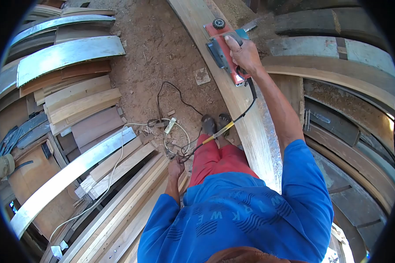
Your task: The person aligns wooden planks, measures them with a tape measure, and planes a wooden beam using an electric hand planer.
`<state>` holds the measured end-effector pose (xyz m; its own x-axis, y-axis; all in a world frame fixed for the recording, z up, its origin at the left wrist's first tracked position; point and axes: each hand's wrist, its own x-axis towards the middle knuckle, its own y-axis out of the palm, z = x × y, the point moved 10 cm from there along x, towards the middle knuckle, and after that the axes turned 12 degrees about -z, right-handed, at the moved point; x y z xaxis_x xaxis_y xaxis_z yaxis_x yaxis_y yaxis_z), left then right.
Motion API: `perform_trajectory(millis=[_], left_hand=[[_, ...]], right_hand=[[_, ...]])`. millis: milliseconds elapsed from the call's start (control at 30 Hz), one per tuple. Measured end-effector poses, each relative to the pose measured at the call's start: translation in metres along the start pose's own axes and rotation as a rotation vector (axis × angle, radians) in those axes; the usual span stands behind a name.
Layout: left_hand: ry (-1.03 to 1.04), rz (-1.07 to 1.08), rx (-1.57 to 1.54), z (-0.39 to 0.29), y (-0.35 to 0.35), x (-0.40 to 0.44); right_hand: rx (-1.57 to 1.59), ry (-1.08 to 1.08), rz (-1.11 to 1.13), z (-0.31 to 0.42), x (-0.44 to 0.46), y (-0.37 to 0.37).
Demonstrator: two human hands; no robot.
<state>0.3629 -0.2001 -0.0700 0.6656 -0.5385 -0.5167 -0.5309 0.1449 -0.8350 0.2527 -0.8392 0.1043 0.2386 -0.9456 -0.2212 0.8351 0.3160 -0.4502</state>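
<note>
My right hand [245,55] is closed round the handle of a red and black electric planer [226,55]. The planer rests on a long wooden plank [239,98] that runs from the top of the view down past my right leg. From the planer's rear, a black cord [253,94] with a yellow section [226,128] loops toward my left side. Low beside my left leg, my left hand [176,167] is closed round the dark cord near a tangle of cables.
A white socket block [170,126] with a pale cable lies on the dirt floor [140,57]. Stacked boards [83,98] fill the left side, and more planks [338,72] stand at the right. A small wood offcut [202,76] lies near the plank.
</note>
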Motion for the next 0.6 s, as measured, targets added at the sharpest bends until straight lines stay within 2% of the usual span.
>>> perform_trajectory(millis=[167, 200, 300, 500, 600], left_hand=[[0.01, -0.005, -0.038, -0.014, -0.006, 0.022], [0.12, -0.061, -0.07, -0.017, -0.002, 0.03], [0.086, 0.007, -0.103, -0.02, 0.003, 0.044], [0.077, 0.071, -0.027, -0.028, -0.002, 0.079], [0.085, 0.088, -0.046, -0.043, -0.021, 0.095]], right_hand=[[0.027, -0.061, -0.028, 0.027, 0.007, -0.004], [0.04, -0.087, -0.043, 0.034, 0.008, -0.005], [0.002, -0.091, -0.069, 0.031, 0.023, 0.0], [-0.064, 0.043, 0.093, 0.044, 0.041, 0.014], [0.009, -0.066, 0.001, 0.062, 0.053, 0.016]])
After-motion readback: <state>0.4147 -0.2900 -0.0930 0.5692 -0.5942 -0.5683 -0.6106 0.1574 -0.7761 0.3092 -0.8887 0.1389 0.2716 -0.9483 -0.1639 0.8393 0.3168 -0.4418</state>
